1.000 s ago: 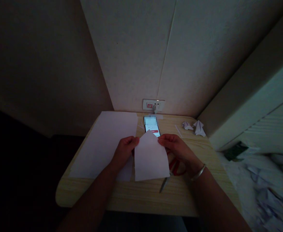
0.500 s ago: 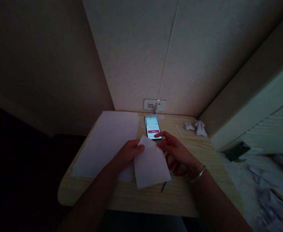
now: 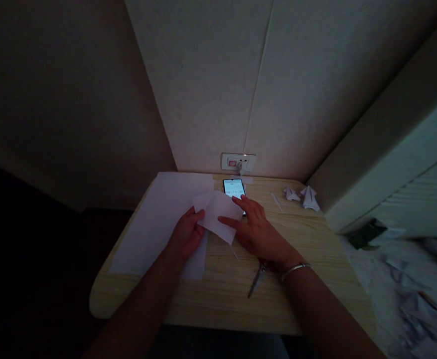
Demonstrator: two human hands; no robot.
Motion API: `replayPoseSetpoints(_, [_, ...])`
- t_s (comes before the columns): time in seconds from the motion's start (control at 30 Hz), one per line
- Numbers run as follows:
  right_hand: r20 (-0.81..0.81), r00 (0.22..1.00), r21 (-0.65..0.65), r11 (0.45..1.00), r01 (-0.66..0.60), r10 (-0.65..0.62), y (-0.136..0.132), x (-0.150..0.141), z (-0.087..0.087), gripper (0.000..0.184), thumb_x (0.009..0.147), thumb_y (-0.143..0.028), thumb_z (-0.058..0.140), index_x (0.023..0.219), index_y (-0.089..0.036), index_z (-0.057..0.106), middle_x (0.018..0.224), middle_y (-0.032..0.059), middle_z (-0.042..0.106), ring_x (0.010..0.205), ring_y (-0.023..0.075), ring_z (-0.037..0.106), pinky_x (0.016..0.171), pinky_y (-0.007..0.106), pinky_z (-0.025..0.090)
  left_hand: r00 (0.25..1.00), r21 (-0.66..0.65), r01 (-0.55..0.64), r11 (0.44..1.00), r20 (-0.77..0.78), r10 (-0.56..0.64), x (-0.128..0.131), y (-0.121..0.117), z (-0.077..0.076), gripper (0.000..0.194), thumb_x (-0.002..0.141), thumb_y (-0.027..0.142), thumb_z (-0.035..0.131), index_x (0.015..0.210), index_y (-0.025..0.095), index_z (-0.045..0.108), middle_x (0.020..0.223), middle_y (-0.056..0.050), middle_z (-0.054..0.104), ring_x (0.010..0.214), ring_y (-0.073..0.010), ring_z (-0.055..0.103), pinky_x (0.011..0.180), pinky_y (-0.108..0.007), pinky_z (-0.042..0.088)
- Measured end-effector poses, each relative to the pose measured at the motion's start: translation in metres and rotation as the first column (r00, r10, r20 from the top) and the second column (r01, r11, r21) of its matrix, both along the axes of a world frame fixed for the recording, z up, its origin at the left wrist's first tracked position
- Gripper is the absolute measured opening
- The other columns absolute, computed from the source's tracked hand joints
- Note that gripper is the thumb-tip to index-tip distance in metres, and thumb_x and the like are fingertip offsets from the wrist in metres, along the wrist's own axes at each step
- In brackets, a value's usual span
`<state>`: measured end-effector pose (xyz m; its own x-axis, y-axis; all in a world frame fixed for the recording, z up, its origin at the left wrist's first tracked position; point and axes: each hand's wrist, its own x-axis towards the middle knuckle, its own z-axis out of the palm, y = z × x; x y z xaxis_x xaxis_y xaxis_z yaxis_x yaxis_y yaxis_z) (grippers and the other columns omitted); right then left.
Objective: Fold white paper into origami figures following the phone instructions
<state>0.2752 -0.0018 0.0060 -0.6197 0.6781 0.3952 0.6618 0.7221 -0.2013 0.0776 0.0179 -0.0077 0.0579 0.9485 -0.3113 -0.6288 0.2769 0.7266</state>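
A small white sheet of paper [image 3: 223, 209], tilted and partly folded over, is held above the table between both hands. My left hand [image 3: 188, 232] pinches its left corner with the thumb on top. From the right, my right hand [image 3: 257, 229] grips the sheet, one finger lying across its face and others at its far right edge. Just beyond the paper is a lit phone [image 3: 233, 185] showing a timer, its lower part covered by the sheet and fingers. Scissors [image 3: 255, 281] rest below my right wrist, their red handles mostly hidden.
Large white paper sheets [image 3: 158, 224] cover the left of the wooden table [image 3: 218, 304]. Two folded paper pieces [image 3: 310, 198] stand at the back right, near a thin paper strip [image 3: 277, 202]. Behind the table, a socket [image 3: 238, 162] with a plug is on the wall.
The small sheet has moved up and left and now looks folded over. My right hand has shifted its fingers across it, uncovering more of the scissors. The phone's screen shows a different display.
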Motion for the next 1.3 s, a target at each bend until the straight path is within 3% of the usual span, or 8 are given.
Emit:
replayPoseSetpoints(0.17, [-0.025,0.998,0.024,0.998,-0.063,0.064,0.002,0.005,-0.001,0.04,0.079,-0.021,0.064,0.117,-0.036,0.061,0.147,0.0045,0.032,0.136,0.0327,0.024,0.106,0.055,0.022,0.997,-0.025,0.046,0.999,0.059,-0.045,0.0,0.0,-0.001,0.02,0.072,0.002,0.055,0.089,0.011,0.062,0.089,-0.009,0.069,0.084,-0.0167,0.067,0.078,-0.025,0.056])
replayPoseSetpoints(0.33, [-0.204,0.976,0.038,0.997,-0.067,0.073,0.002,0.005,-0.003,0.015,0.082,-0.034,0.062,0.093,-0.031,0.072,0.137,0.0043,0.046,0.133,0.0312,0.031,0.106,0.052,0.025,0.995,0.066,0.077,0.995,0.053,-0.08,0.004,-0.004,-0.001,0.037,0.071,0.005,0.058,0.106,0.014,0.058,0.1,-0.008,0.068,0.096,-0.0202,0.065,0.086,-0.032,0.053])
replayPoseSetpoints(0.5, [-0.492,0.865,-0.177,0.984,0.009,-0.096,0.002,-0.001,-0.006,0.015,0.083,-0.035,0.062,0.089,-0.025,0.071,0.126,0.0078,0.054,0.115,0.0245,0.05,0.098,0.043,0.039,0.987,0.187,0.155,0.97,-0.075,-0.143,0.012,-0.012,0.0,0.048,0.069,0.012,0.064,0.116,0.019,0.054,0.107,-0.006,0.067,0.099,-0.0209,0.063,0.087,-0.033,0.05])
replayPoseSetpoints(0.7, [-0.672,0.631,-0.489,0.872,0.014,-0.387,0.01,-0.001,-0.01,0.018,0.076,-0.039,0.068,0.072,-0.021,0.069,0.123,0.0068,0.053,0.11,0.0221,0.053,0.093,0.036,0.043,0.955,0.206,0.289,0.935,-0.129,-0.267,0.017,-0.017,-0.001,0.043,0.073,0.018,0.064,0.115,0.018,0.054,0.107,-0.008,0.066,0.098,-0.0231,0.063,0.081,-0.033,0.052])
replayPoseSetpoints(0.87, [-0.611,0.523,-0.697,0.717,0.002,-0.594,0.011,-0.001,-0.011,0.024,0.071,-0.044,0.069,0.073,-0.02,0.063,0.08,0.0031,0.063,0.071,0.0169,0.057,0.062,0.028,0.046,0.946,0.223,0.319,0.921,-0.136,-0.295,0.017,-0.018,-0.004,0.039,0.076,0.024,0.065,0.114,0.02,0.055,0.118,-0.009,0.061,0.101,-0.0234,0.061,0.082,-0.035,0.053])
replayPoseSetpoints(0.97, [-0.562,0.499,-0.736,0.674,0.063,-0.66,0.011,-0.001,-0.012,0.029,0.068,-0.046,0.071,0.072,-0.02,0.061,0.067,0.0006,0.06,0.06,0.0151,0.052,0.053,0.027,0.041,0.949,0.226,0.307,0.925,-0.149,-0.278,0.018,-0.02,-0.006,0.055,0.073,0.025,0.069,0.124,0.024,0.049,0.116,-0.008,0.062,0.1,-0.0233,0.062,0.083,-0.036,0.053])
replayPoseSetpoints(1.1, [-0.574,0.476,-0.751,0.66,0.018,-0.666,0.011,-0.001,-0.011,0.03,0.07,-0.048,0.067,0.073,-0.019,0.061,0.065,0.0,0.06,0.057,0.0141,0.051,0.05,0.026,0.038,0.956,0.247,0.264,0.933,-0.193,-0.22,0.02,-0.022,-0.005,0.085,0.069,0.02,0.072,0.141,0.034,0.029,0.107,-0.005,0.066,0.094,-0.0217,0.064,0.082,-0.034,0.053])
replayPoseSetpoints(1.3, [-0.597,0.41,-0.76,0.65,-0.014,-0.689,0.011,-0.002,-0.007,0.031,0.067,-0.047,0.07,0.07,-0.018,0.06,0.063,-0.0008,0.057,0.053,0.0117,0.047,0.048,0.024,0.035,0.913,0.273,0.263,0.925,-0.379,-0.148,0.018,-0.02,-0.007,0.033,0.074,0.026,0.066,0.106,0.019,0.066,0.107,-0.006,0.066,0.09,-0.0184,0.063,0.08,-0.031,0.052])
